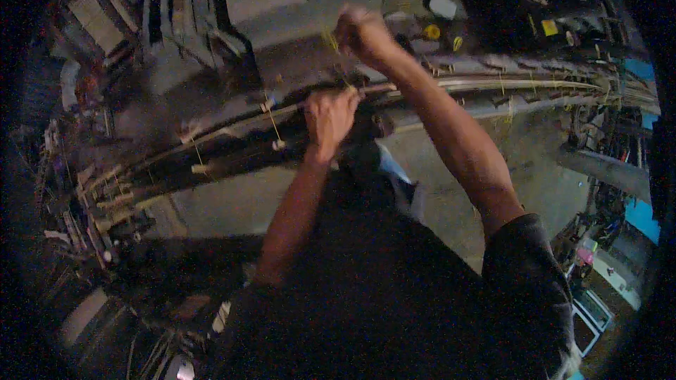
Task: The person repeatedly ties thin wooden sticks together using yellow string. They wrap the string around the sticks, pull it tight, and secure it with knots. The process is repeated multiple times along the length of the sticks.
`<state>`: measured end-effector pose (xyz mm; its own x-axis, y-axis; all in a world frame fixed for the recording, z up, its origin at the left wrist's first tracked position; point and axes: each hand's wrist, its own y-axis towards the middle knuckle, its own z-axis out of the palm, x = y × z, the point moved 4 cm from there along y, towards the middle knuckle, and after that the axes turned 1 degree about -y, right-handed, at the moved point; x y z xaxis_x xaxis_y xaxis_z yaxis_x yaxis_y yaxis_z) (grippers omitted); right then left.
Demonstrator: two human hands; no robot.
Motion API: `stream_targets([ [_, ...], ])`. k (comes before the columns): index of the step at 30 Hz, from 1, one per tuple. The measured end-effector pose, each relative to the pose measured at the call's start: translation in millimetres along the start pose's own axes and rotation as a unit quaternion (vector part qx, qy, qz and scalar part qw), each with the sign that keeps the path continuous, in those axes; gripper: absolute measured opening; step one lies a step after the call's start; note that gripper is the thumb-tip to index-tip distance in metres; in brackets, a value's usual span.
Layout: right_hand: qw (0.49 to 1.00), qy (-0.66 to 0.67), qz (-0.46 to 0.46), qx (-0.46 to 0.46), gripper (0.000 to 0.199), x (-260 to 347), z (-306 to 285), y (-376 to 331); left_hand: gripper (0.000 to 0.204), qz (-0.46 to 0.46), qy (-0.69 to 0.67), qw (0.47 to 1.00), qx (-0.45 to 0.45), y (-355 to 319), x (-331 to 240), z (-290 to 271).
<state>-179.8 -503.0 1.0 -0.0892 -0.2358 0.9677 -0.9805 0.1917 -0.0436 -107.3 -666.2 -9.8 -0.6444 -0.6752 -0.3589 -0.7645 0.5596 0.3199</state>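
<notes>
The left fingers bend over a long bar, touching it, near the foot of a yellow string; whether they close right around it I cannot tell. The right fingers are drawn in toward the palm, fist-like and blurred, with the string's upper part just beside them; I cannot tell whether they grip it.

The left hand lies back up, its forearm rising from the lower edge. The right hand is raised farther out, its forearm slanting up and leftward across the bar from a dark sleeve.

The bar runs across the view from side to side, among others too blurred to count. Left of the hands, two yellow ties hang clearly, each with a small pale block at its lower end; at least three more show right of the right forearm. Beyond the right hand lie one yellow ring and one white object.
</notes>
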Motion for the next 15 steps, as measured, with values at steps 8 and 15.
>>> stream_targets([
  [8,0.879,-0.319,-0.073,0.346,0.017,-24,98,-195,0.025,-0.095,-0.448,0.885,0.085,33,-24,-33],
  [15,0.848,-0.364,-0.078,0.377,0.019,-24,86,-200,0.027,-0.302,-0.524,0.745,0.281,119,38,85],
])
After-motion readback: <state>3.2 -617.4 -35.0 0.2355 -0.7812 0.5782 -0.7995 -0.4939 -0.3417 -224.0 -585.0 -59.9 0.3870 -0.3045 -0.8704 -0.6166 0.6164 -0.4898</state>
